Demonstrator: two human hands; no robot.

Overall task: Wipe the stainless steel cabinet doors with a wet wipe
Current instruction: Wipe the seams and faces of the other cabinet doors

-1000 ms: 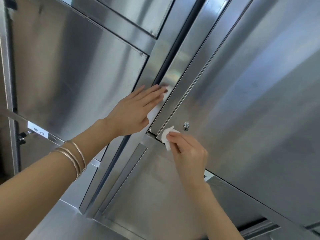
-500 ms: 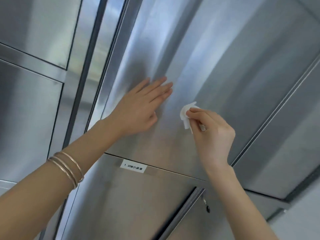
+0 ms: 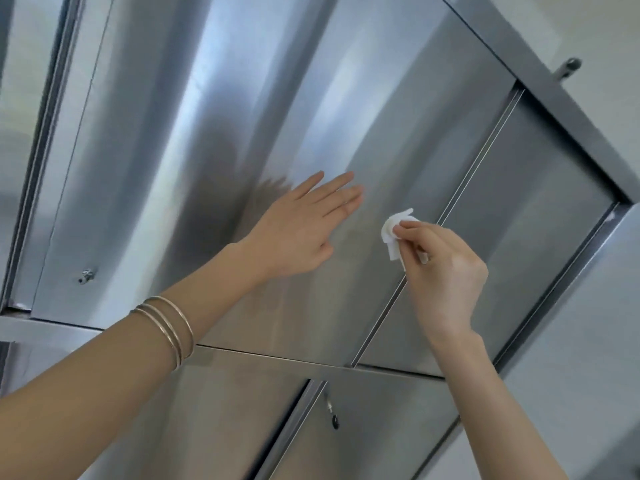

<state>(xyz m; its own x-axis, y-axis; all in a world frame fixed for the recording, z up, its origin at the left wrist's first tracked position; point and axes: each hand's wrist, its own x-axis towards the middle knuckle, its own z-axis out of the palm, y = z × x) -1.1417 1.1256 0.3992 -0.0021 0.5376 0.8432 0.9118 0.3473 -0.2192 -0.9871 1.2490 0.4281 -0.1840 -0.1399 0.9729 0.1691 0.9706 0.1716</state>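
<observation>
**A:** While the head view tilts up at the cabinet, where does the wet wipe (image 3: 394,230) sit?

**B:** It is bunched small and pinched in the right hand (image 3: 446,271), between the thumb and curled fingertips. It appears to touch the upper door (image 3: 242,116) just left of the seam (image 3: 474,168) that parts this door from the neighbouring door (image 3: 526,237).

**A:** And the left hand (image 3: 298,230)?

**B:** It is spread flat with the fingers straight and close together. It presses on the same door, further left of the seam than the wipe, and holds nothing that I can see. Three bangles (image 3: 166,327) ride the forearm.

**A:** What has just changed?

**B:** A second ago both hands were working along the edge of a door, and half a second ago they were out on a broad panel. Now the wipe has come nearly to the seam, with the left hand trailing beside it.

**A:** What does that mean for the job?

**B:** I judge this pass is almost at the door's edge. The neighbouring door right of the seam looks like the next stretch. The lower doors (image 3: 381,427) below the seam, one with a key (image 3: 331,414) hanging, probably remain. So small a wad covers little per stroke, so plenty of steel is likely left.
</observation>
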